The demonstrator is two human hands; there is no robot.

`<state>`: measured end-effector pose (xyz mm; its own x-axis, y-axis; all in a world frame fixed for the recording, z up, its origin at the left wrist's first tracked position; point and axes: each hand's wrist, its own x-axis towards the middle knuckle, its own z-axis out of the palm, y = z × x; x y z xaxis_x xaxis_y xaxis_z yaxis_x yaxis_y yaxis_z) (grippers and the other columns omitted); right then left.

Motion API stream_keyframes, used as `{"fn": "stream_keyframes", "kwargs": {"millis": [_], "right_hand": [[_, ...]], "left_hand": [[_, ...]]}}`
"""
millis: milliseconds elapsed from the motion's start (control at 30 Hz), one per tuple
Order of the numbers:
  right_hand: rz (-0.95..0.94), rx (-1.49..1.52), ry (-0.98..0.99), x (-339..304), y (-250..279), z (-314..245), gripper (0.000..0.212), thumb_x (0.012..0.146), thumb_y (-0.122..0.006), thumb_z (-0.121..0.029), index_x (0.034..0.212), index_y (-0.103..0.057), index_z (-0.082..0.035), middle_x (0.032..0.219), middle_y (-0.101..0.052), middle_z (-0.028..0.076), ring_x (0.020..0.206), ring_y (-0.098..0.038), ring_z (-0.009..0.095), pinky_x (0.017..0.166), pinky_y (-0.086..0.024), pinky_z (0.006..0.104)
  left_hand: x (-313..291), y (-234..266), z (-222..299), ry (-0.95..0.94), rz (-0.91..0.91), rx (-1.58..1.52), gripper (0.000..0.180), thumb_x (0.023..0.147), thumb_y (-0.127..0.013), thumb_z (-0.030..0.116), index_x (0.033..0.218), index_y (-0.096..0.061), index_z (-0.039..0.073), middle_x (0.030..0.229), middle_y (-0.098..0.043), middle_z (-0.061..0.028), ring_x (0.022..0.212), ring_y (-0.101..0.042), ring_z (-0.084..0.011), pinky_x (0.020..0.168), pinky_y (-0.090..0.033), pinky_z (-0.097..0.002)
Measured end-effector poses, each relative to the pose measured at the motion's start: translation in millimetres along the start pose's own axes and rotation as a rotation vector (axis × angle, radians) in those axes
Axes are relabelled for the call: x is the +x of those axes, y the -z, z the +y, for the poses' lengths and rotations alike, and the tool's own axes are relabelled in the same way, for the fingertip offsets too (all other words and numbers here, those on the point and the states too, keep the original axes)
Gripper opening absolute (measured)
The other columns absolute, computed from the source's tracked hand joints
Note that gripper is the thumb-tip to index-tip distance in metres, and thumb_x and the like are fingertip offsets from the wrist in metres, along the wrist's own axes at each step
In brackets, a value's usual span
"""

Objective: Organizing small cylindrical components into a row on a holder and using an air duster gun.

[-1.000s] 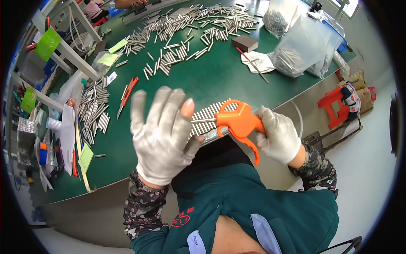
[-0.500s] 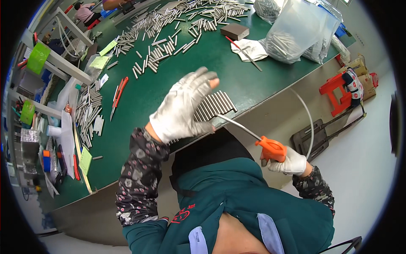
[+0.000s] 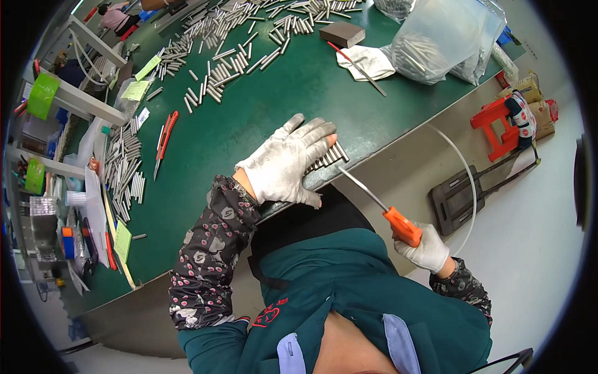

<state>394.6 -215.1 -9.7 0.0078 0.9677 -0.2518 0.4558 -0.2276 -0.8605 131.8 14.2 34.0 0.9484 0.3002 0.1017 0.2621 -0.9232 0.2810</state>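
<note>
Head view: left grip [image 3: 283, 163] is a gloved hand, spread flat and clenching nothing, palm down over a row of short metal rods [image 3: 326, 160] at the near edge of the desk [image 3: 230, 134]. Right grip [image 3: 428, 250], also gloved, is wrapped around an orange air gun [image 3: 402, 227], out past the desk edge. Its nozzle [image 3: 364, 188] slants up toward the rods; tip just beside them, contact cannot be told.

Step in hand, judged: blowing air along the row while the palm pins it. Trigger hidden, so can't tell if air is on. Next move calls for steady, light palm pressure and the nozzle kept in line; loose rods would likely roll or scatter.

Looks: rods are slim, straight, silver-grey, side by side, ends toward the edge; most of the row is under the glove. Gun is bright orange plastic with a long thin grey nozzle. Pale hose [image 3: 471, 181] loops behind the right grip, joint hidden. More rods [image 3: 227, 73] lie scattered farther back; red utility knife [image 3: 165, 144] lies to the left.
</note>
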Motion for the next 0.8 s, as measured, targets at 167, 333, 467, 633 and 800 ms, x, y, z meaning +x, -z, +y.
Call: {"fn": "stream_keyframes", "kwargs": {"millis": [167, 333, 467, 633, 800], "right_hand": [[-0.073, -0.092, -0.034, -1, -1, -9, 0.022, 0.075, -0.068, -0.016, 0.091, -0.063, -0.001, 0.071, -0.063, 0.013, 0.061, -0.062, 0.025, 0.062, -0.05, 0.0321], [-0.062, -0.042, -0.032, 1, -5, -4, 0.022, 0.075, -0.068, -0.015, 0.091, -0.063, -0.001, 0.07, -0.063, 0.014, 0.063, -0.063, 0.028, 0.063, -0.05, 0.0341], [-0.16, -0.099, 0.017, 0, -10, -13, 0.024, 0.075, -0.069, -0.017, 0.093, -0.063, -0.002, 0.071, -0.063, 0.016, 0.066, -0.062, 0.035, 0.065, -0.051, 0.0378], [-0.091, -0.021, -0.069, 3, -11, -9, 0.026, 0.076, -0.069, -0.018, 0.095, -0.063, -0.002, 0.07, -0.062, 0.016, 0.065, -0.062, 0.032, 0.065, -0.05, 0.0364], [-0.069, 0.061, -0.094, 0, -9, -3, 0.024, 0.076, -0.068, -0.014, 0.096, -0.063, -0.001, 0.072, -0.062, 0.012, 0.066, -0.061, 0.022, 0.066, -0.05, 0.0331]], "left_hand": [[-1, 0, 0, -0.002, 0.003, 0.008, 0.112, 0.05, -0.081, 0.053, 0.138, -0.038, -0.002, 0.142, -0.037, -0.0211, 0.135, -0.034, -0.0362, 0.113, -0.022, -0.0509], [0, -2, -1, -0.007, 0.004, 0.014, 0.112, 0.051, -0.081, 0.053, 0.137, -0.038, -0.004, 0.141, -0.038, -0.0222, 0.134, -0.034, -0.0367, 0.113, -0.023, -0.0494], [0, -1, 0, -0.003, 0.001, 0.005, 0.112, 0.051, -0.081, 0.051, 0.137, -0.038, -0.004, 0.141, -0.038, -0.023, 0.134, -0.034, -0.0371, 0.114, -0.023, -0.0484], [-1, -3, 0, -0.009, 0.034, -0.017, 0.112, 0.051, -0.082, 0.05, 0.138, -0.037, -0.004, 0.141, -0.038, -0.0232, 0.134, -0.035, -0.0374, 0.114, -0.023, -0.0476], [0, -3, 0, -0.002, 0.033, -0.009, 0.11, 0.051, -0.082, 0.047, 0.138, -0.037, -0.004, 0.14, -0.039, -0.023, 0.134, -0.035, -0.0372, 0.114, -0.024, -0.0461]]}}
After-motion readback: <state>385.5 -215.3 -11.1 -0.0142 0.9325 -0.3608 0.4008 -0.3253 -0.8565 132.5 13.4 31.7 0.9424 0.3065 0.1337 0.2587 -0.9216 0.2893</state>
